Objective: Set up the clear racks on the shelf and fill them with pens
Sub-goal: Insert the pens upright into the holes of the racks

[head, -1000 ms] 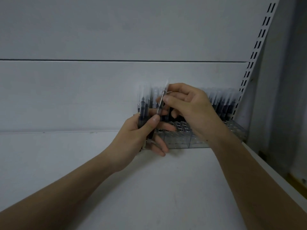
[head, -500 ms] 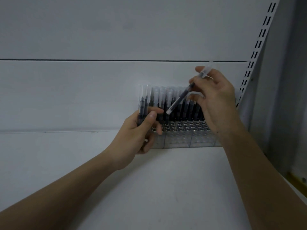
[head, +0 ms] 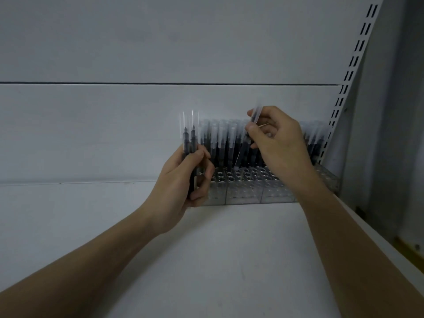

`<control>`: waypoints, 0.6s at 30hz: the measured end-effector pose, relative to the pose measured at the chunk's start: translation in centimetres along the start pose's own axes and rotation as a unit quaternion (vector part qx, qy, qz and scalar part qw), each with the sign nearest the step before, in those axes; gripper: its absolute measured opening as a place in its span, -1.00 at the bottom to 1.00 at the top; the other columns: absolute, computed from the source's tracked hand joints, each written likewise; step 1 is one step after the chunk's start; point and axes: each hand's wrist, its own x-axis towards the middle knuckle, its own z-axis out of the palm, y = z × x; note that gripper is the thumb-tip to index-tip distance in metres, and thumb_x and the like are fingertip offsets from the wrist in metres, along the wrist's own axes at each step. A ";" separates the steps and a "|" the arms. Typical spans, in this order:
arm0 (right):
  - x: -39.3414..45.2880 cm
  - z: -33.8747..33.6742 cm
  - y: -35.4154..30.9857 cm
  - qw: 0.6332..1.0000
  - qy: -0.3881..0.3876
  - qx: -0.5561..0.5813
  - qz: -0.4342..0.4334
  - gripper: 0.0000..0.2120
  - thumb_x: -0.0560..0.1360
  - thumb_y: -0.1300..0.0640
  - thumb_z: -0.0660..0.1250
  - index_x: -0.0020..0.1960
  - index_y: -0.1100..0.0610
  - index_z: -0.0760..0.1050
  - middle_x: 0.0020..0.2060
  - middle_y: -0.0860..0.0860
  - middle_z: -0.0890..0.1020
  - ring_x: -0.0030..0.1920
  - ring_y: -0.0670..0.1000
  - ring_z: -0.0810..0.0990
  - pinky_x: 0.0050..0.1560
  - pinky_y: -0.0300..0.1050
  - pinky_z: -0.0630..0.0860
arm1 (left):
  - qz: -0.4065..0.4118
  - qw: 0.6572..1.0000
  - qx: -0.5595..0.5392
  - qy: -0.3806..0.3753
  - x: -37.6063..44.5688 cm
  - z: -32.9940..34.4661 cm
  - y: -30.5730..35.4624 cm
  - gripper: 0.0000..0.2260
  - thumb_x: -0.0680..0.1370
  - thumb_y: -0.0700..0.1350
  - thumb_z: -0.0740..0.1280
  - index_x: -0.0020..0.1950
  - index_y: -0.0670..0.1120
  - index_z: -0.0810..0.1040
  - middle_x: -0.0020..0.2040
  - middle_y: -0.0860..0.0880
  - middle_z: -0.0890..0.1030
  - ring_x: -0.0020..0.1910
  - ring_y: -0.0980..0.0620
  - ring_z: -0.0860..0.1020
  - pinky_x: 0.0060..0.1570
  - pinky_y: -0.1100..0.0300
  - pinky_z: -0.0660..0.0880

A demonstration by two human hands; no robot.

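Observation:
Clear racks (head: 243,193) stand in a row against the back wall of the white shelf (head: 206,260). Several dark pens with frosted caps (head: 223,143) stand in their back rows; the front holes are bare. My left hand (head: 183,182) grips a small bundle of pens (head: 189,138) upright at the left end of the racks. My right hand (head: 277,143) pinches a single pen (head: 249,134) nearly upright, its lower tip just above the rack holes in the middle.
A slotted white shelf upright (head: 351,72) runs up the right side behind the racks. The shelf's right edge (head: 376,239) drops off beside my right forearm. A panel seam (head: 160,83) crosses the back wall above.
My right hand has swung its pen from a slant to nearly upright and lowered it toward the rack holes. My left hand stays put with its bundle.

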 end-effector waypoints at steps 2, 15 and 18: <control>0.0 -0.1 0.1 1.000 -0.001 -0.011 0.000 -0.86 0.59 0.19 0.34 0.06 -0.04 0.52 -0.15 -0.08 0.60 -0.11 0.04 0.63 -0.04 0.08 0.64 | 0.012 1.000 0.000 -0.001 0.0 -0.1 -0.1 -0.85 0.68 -0.16 0.12 0.03 -0.13 0.46 -0.31 -0.07 0.44 -0.53 0.02 0.18 -0.48 0.22 0.05; -0.4 0.0 0.0 0.977 -0.148 -0.149 0.042 -0.80 0.53 0.18 0.43 0.01 0.06 0.41 -0.21 0.00 0.59 -0.19 0.02 0.62 -0.10 -0.08 0.56 | 0.038 0.999 0.016 -0.017 0.1 -0.1 -0.5 -0.74 0.68 -0.13 0.12 0.30 -0.12 0.49 -0.30 -0.09 0.47 -0.54 0.02 0.29 -0.55 0.25 0.25; -0.4 -0.2 -0.2 0.974 -0.148 -0.164 0.048 -0.80 0.53 0.13 0.44 0.03 0.05 0.42 -0.19 -0.01 0.60 -0.17 0.01 0.62 -0.06 -0.03 0.59 | 0.039 0.999 0.011 -0.019 0.2 -0.2 -0.5 -0.74 0.68 -0.13 0.11 0.31 -0.12 0.48 -0.29 -0.11 0.48 -0.55 0.02 0.29 -0.55 0.26 0.25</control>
